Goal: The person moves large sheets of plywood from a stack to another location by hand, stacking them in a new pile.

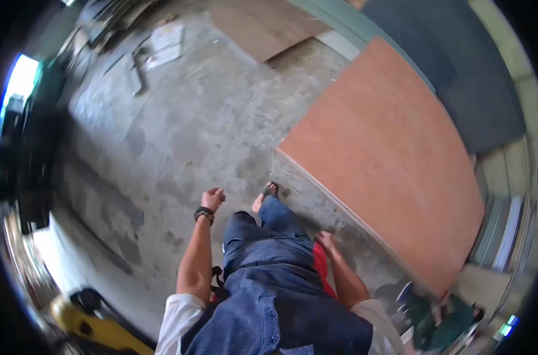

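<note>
My left hand (212, 198), with a dark band on its wrist, hangs over the concrete floor with nothing in it, the fingers loosely bent and a little apart. My right hand (325, 239) hangs beside my right thigh, near a red cloth (320, 260) or red trim at my side. Its fingers are slightly curled, partly blurred, and I see nothing held in them. To the right of it lies a large reddish-brown plywood sheet (387, 160), apparently on top of a stack, its near edge apart from my hand.
A sandalled foot (270, 190) steps on the concrete floor (180, 124). A brown board (266, 26) lies ahead, dark grey sheets (452, 71) at upper right. A person in green (440, 322) is at lower right, a yellow machine (91, 325) at lower left.
</note>
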The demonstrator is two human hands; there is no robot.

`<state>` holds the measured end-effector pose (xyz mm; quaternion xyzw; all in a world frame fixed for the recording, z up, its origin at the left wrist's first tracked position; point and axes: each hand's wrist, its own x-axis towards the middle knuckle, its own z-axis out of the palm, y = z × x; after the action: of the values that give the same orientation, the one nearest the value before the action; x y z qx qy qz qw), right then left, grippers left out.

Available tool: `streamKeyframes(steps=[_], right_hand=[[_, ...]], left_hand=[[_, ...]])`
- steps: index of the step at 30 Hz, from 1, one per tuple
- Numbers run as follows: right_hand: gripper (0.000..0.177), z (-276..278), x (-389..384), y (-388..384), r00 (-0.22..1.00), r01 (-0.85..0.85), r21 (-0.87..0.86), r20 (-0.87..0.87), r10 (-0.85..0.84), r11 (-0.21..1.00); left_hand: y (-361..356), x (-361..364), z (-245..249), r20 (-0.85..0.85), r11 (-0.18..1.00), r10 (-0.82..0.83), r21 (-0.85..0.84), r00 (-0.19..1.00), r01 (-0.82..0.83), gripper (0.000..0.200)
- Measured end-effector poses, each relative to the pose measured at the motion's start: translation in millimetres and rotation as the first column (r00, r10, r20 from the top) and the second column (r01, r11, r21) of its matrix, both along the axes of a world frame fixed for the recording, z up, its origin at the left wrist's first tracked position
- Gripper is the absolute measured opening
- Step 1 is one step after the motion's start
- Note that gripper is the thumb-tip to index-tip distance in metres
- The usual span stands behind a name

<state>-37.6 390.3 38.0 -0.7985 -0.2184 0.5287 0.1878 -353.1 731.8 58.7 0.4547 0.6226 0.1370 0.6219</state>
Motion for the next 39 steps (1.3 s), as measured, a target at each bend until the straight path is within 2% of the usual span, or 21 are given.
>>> streamKeyframes(steps=[3, 6, 9, 10, 11, 13, 16, 17, 19, 20, 21, 23, 25, 26, 28, 29, 30, 31, 32, 33, 39], right_hand=[[0.025, 32.6, 4.8, 51.1, 0.905, 0.402, 0.191, 0.067, -0.421, 0.895], [0.027, 71.7, 15.4, 101.9, 0.596, 0.798, 0.211, -0.405, -0.693, 0.564], [0.031, 61.4, 14.2, 142.1, 0.178, 0.978, 0.038, -0.658, -0.731, 0.203], [0.030, 47.3, 3.9, 150.2, 0.120, 0.993, 0.098, -0.801, -0.586, 0.070], [0.029, 46.9, 3.8, 170.2, -0.084, 0.996, -0.078, -0.755, -0.650, -0.038], [0.024, 39.9, 1.5, 202.9, -0.137, 0.991, -0.095, -0.614, -0.777, -0.099], [0.016, -25.0, -23.9, 272.3, -0.446, 0.891, -0.252, -0.637, -0.628, -0.377], [0.021, -45.7, -21.8, 290.5, -0.498, 0.867, -0.315, -0.499, -0.710, -0.386], [0.025, -72.9, -10.6, 318.8, -0.564, 0.810, -0.407, -0.339, -0.753, -0.423], [0.030, -80.0, -3.8, 330.2, -0.650, 0.720, -0.465, -0.195, -0.734, -0.514], [0.035, -95.0, 5.3, 346.1, -0.716, 0.621, -0.499, -0.047, -0.696, -0.605], [0.038, -136.2, -11.3, 382.1, -0.738, 0.620, -0.461, -0.068, -0.671, -0.635], [0.044, -154.9, -24.3, 419.1, -0.757, 0.631, -0.451, -0.180, -0.628, -0.631], [0.046, -153.0, -22.5, 430.8, -0.780, 0.613, -0.493, -0.255, -0.571, -0.617], [0.037, -150.9, -33.6, 462.3, -0.787, 0.610, -0.413, -0.413, -0.458, -0.676], [0.033, -149.4, -41.5, 483.5, -0.760, 0.630, -0.358, -0.465, -0.453, -0.689], [0.028, -139.6, -46.5, 505.6, -0.691, 0.708, -0.271, -0.458, -0.560, -0.652], [0.028, -136.1, -47.2, 518.5, -0.702, 0.695, -0.279, -0.463, -0.541, -0.663], [0.024, -127.8, -39.8, 526.4, -0.778, 0.619, -0.458, -0.473, -0.414, -0.638], [0.021, -125.1, -37.1, 534.3, -0.838, 0.538, -0.617, -0.463, -0.289, -0.574], [0.015, -139.5, -26.1, 571.2, -0.790, 0.505, -0.394, -0.570, -0.226, -0.768]], left_hand=[[42.7, 88.7, 2.3, 0.071, 0.958, -0.284, -0.018, 0.956, 0.286, 0.025], [75.5, 161.8, -5.1, 0.166, 0.947, -0.200, -0.219, 0.966, 0.234, 0.020], [110.0, 219.2, -43.2, 0.112, 0.861, -0.442, -0.225, 0.890, 0.456, 0.024], [122.0, 236.9, -72.1, 0.057, 0.817, -0.547, -0.182, 0.835, 0.548, 0.027], [129.3, 254.6, -86.9, 0.018, 0.774, -0.614, -0.181, 0.789, 0.607, 0.027], [137.4, 285.5, -122.9, -0.071, 0.651, -0.757, -0.166, 0.650, 0.740, 0.029], [170.5, 299.9, -202.6, -0.382, 0.205, -0.904, 0.010, 0.193, 0.979, 0.031], [176.3, 302.0, -228.8, -0.459, 0.143, -0.879, 0.008, 0.131, 0.990, 0.032], [179.9, 305.1, -251.1, -0.566, 0.643, -0.610, 0.057, 0.555, 0.764, 0.051], [183.8, 308.9, -260.9, -0.584, 0.620, -0.626, 0.029, 0.517, 0.784, 0.051], [192.8, 322.4, -268.9, -0.861, 0.509, -0.258, 0.265, 0.438, 0.819, 0.055], [230.7, 334.6, -243.7, -0.986, 0.130, -0.001, 0.164, 0.165, 0.978, 0.063], [276.6, 351.8, -217.9, -0.975, 0.140, -0.194, 0.083, 0.110, 0.987, 0.068], [292.3, 359.7, -220.6, -0.926, 0.336, -0.195, 0.246, 0.323, 0.909, 0.068], [311.6, 377.7, -204.8, -0.854, 0.431, -0.291, 0.285, 0.431, 0.856, 0.065], [327.3, 384.2, -203.1, -0.677, 0.559, -0.608, 0.006, 0.414, 0.829, 0.060], [323.1, 387.1, -196.0, -0.684, 0.544, -0.609, 0.009, 0.402, 0.839, 0.060], [315.2, 389.2, -190.3, -0.262, 0.606, -0.786, -0.151, 0.560, 0.781, 0.058], [311.2, 397.6, -186.0, 0.211, 0.573, -0.730, -0.329, 0.650, 0.751, 0.057], [312.3, 407.2, -184.8, 0.364, 0.462, -0.627, -0.537, 0.688, 0.706, 0.054], [302.6, 414.2, -184.8, 0.502, 0.322, -0.487, -0.656, 0.714, 0.682, 0.062]])
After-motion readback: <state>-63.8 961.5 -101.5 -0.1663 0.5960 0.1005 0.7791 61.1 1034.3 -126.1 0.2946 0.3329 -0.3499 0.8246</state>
